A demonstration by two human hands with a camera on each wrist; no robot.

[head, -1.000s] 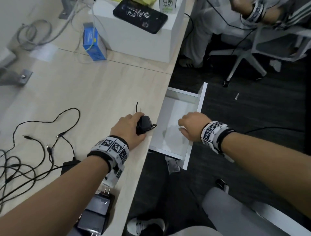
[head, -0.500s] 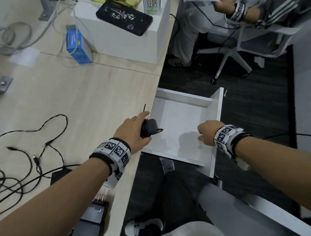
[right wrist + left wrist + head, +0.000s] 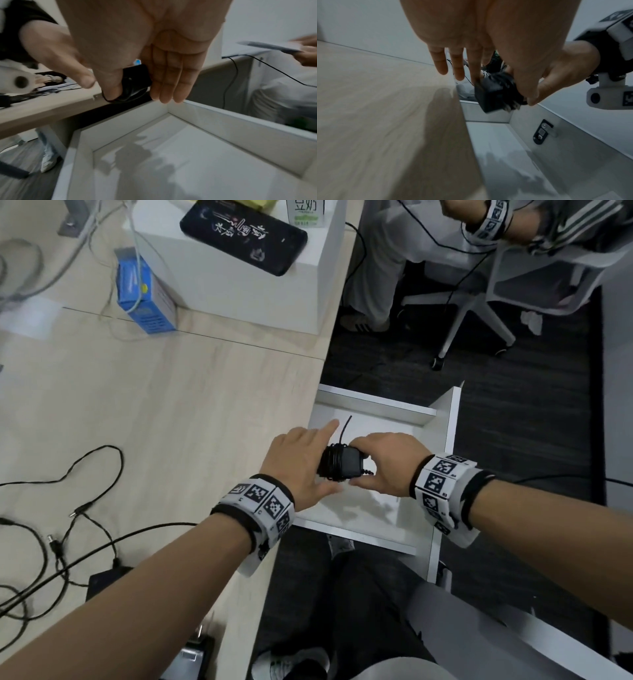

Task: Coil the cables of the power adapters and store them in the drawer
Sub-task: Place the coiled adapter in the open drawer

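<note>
A black power adapter (image 3: 342, 465) with its cable wound round it hangs over the open white drawer (image 3: 445, 440). My right hand (image 3: 387, 463) pinches it between thumb and fingers. My left hand (image 3: 298, 460) touches its other side with straight fingers. The cable's loose end sticks up behind the adapter. In the left wrist view the adapter (image 3: 494, 94) sits past my straight left fingers (image 3: 453, 65), above the drawer's wall (image 3: 556, 135). In the right wrist view the adapter (image 3: 135, 78) lies between my right thumb and fingers (image 3: 171, 81), over the bare drawer floor (image 3: 171, 148).
Loose black cables (image 3: 85, 474) and more adapters (image 3: 106, 577) lie on the wooden desk at my left. A white box (image 3: 239, 285) with a dark device and a blue carton (image 3: 144, 292) stand at the back. Another person sits on a chair (image 3: 513, 268) far right.
The drawer has slid further out. My right hand left the drawer's front and took hold of the adapter. My left hand carried the adapter off the desk edge to above the drawer.
</note>
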